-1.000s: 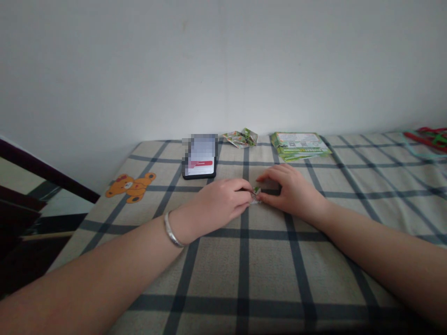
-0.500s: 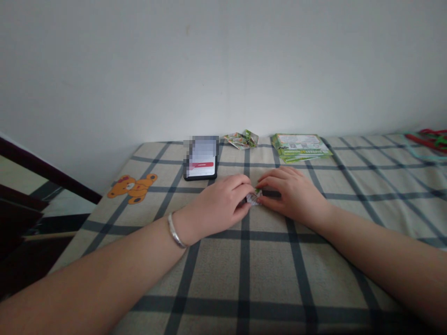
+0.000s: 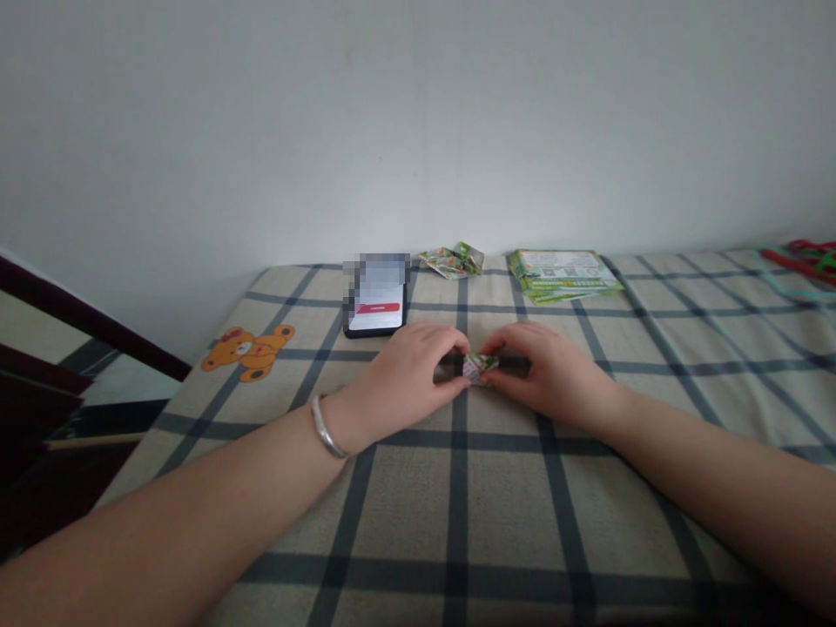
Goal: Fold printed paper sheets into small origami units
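Note:
A small folded piece of printed paper, white with some green, is held between my two hands just above the checked tablecloth. My left hand, with a silver bangle on its wrist, pinches the paper's left end between thumb and fingers. At the right end, the thumb and fingertips of my right hand grip it. Fingertips cover parts of both ends.
Behind my left hand lies a phone with a lit screen. Folded green paper pieces sit by the wall, left of a stack of green printed sheets. A bear picture is at the left; red and green items lie far right.
My fingers have shifted their grip and arch more, so more of the folded paper shows between the hands. Phone, sheets and folded pieces stay where they were.

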{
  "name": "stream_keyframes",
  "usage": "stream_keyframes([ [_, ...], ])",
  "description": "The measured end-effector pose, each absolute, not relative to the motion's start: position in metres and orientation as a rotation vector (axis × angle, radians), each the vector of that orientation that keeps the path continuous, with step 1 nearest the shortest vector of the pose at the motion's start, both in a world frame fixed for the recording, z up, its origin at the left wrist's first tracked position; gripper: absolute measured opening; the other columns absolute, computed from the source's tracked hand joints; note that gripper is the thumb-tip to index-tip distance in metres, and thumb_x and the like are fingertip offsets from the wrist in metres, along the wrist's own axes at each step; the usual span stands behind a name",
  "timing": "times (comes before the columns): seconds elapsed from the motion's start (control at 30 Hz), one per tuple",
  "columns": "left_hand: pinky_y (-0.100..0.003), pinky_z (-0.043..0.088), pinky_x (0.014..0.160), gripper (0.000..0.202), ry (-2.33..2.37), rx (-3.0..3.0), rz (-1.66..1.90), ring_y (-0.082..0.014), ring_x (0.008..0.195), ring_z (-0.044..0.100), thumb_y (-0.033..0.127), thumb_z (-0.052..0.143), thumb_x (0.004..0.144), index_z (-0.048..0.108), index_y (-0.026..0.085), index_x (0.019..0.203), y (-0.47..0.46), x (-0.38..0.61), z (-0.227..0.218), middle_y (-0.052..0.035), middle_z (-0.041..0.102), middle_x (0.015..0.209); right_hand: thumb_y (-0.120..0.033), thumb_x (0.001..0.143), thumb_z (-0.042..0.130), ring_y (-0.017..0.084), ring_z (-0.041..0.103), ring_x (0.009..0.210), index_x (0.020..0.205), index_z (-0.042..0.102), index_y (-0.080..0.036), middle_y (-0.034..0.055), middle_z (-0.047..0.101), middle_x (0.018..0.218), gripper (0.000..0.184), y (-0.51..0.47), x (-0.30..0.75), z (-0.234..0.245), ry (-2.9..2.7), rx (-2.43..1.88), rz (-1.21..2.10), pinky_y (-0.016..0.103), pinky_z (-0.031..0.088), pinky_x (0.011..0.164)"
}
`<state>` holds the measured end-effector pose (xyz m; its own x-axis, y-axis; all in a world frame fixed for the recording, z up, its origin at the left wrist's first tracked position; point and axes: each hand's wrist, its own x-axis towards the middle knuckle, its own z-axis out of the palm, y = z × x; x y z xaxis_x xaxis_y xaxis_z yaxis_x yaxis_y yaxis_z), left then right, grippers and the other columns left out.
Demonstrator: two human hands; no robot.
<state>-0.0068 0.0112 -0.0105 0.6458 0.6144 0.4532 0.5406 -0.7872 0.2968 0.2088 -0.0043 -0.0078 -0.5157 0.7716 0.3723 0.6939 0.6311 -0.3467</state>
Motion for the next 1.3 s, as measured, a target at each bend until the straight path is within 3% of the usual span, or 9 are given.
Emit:
stream_keyframes([
  [0.1, -0.035, 0.046, 0.082, 0.011, 0.92, 2.696, 0.904, -0.0173, 0.084, 0.06, 0.019, 0.067, 0.081, 0.057, 0.019, 0.087, 0.01, -0.006, -0.007, 0.0008, 0.065, 0.085, -0.024, 0.082, 0.065, 0.015, 0.059, 0.072, 0.085, 0.064, -0.021, 0.0008, 0.066, 0.078, 0.004, -0.007, 0.207, -0.009, -2.28, -1.153, 0.343, 0.027, 0.043, 0.065],
  [0.3, -0.034, 0.043, 0.085, 0.006, 0.863, 2.717, 0.948, -0.0168, 0.088, 0.06, 0.022, 0.063, 0.087, 0.061, 0.019, 0.092, 0.008, -0.006, -0.004, 0.0, 0.067, 0.089, -0.018, 0.081, 0.065, 0.014, 0.059, 0.07, 0.077, 0.064, -0.021, -0.0001, 0.067, 0.074, 0.004, -0.005, 0.206, -0.008, -2.176, -1.058, 0.37, 0.026, 0.043, 0.064],
  [0.57, -0.036, 0.042, 0.086, 0.013, 0.854, 2.928, 0.89, -0.0174, 0.085, 0.059, 0.024, 0.054, 0.092, 0.061, 0.017, 0.083, 0.005, -0.007, 0.001, -0.0014, 0.067, 0.083, -0.016, 0.082, 0.065, 0.016, 0.062, 0.081, 0.082, 0.066, -0.021, 0.0012, 0.071, 0.083, 0.005, -0.006, 0.206, 0.0, -2.219, -0.838, 0.411, 0.032, 0.046, 0.08],
  [0.83, -0.038, 0.044, 0.094, 0.017, 0.877, 3.165, 0.885, -0.0166, 0.079, 0.057, 0.021, 0.054, 0.09, 0.057, 0.017, 0.073, 0.003, -0.006, 0.003, -0.0008, 0.063, 0.076, -0.017, 0.086, 0.059, 0.018, 0.058, 0.081, 0.089, 0.064, -0.018, 0.0032, 0.068, 0.082, 0.006, -0.01, 0.205, 0.001, -2.357, -0.81, 0.088, 0.031, 0.046, 0.071],
  [1.0, -0.037, 0.045, 0.096, 0.016, 0.867, 3.176, 0.9, -0.0165, 0.078, 0.058, 0.018, 0.052, 0.089, 0.057, 0.016, 0.074, 0.002, -0.004, 0.001, -0.0017, 0.062, 0.075, -0.016, 0.087, 0.058, 0.018, 0.058, 0.079, 0.087, 0.062, -0.016, 0.0051, 0.067, 0.081, 0.005, -0.011, 0.203, 0.001, -2.355, -0.827, 0.096, 0.03, 0.046, 0.069],
  [1.17, -0.038, 0.048, 0.085, 0.021, 0.894, 3.079, 0.864, -0.0194, 0.082, 0.059, 0.034, 0.053, 0.092, 0.059, 0.016, 0.082, 0.004, -0.007, 0.002, -0.0025, 0.064, 0.081, -0.015, 0.085, 0.061, 0.016, 0.058, 0.076, 0.084, 0.062, -0.017, 0.0034, 0.066, 0.079, 0.003, -0.01, 0.205, -0.001, -2.242, -0.863, 0.213, 0.028, 0.045, 0.067],
  [1.3, -0.039, 0.046, 0.087, 0.028, 0.887, 3.062, 0.804, -0.0196, 0.083, 0.06, 0.039, 0.051, 0.094, 0.061, 0.016, 0.083, 0.005, -0.008, 0.002, -0.0021, 0.066, 0.082, -0.015, 0.086, 0.06, 0.014, 0.059, 0.076, 0.083, 0.063, -0.018, 0.0029, 0.067, 0.08, 0.005, -0.008, 0.206, -0.003, -2.182, -0.849, 0.34, 0.027, 0.046, 0.068],
])
